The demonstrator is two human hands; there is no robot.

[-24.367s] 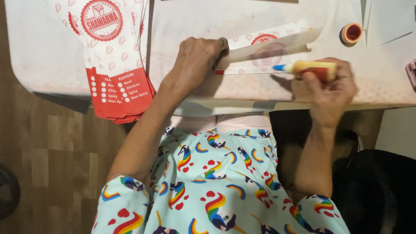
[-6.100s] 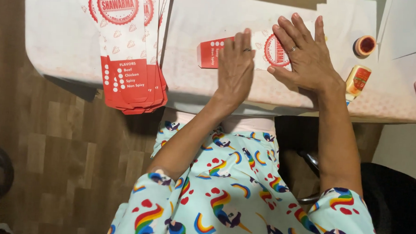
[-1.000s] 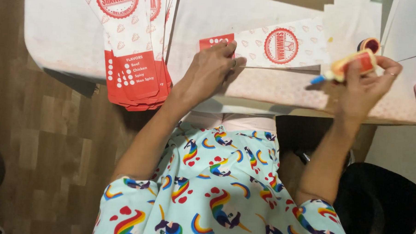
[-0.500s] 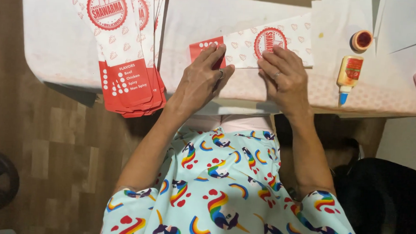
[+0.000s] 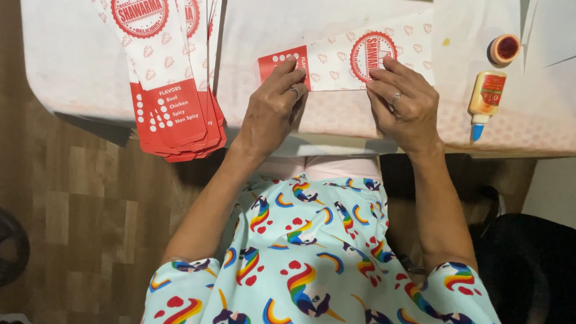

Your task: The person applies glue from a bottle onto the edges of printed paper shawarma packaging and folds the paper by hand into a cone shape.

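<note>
A white table (image 5: 81, 59) with a worn, faintly pink-stained front edge fills the top of the view, above a wood-plank floor (image 5: 63, 192). At its left a fanned stack of flat paper sleeves (image 5: 170, 75), white with red printed ends and round red stamps, hangs over the table edge; these look matte and crisp, long and narrow.

One paper sleeve (image 5: 342, 58) lies crosswise on the table in front of the person, red end to the left, tapered like a folded pocket. The left hand (image 5: 274, 107) presses down on its red end with fingers bent and fingertips flat on the paper. The right hand (image 5: 405, 102) lies spread over the white part near the round stamp, fingers flat, holding nothing. Both hands are pushing the paper against the table, not pinching it.

Judged from this, the sleeve is already folded over and is being pressed along its seam, so the gluing of this piece appears done. How many pieces of the stack are finished cannot be told.

To the right, a small squeeze glue bottle (image 5: 485, 98), cream with a blue nozzle, lies well apart from the hands. Its round red cap (image 5: 504, 49) sits just beyond it.
</note>
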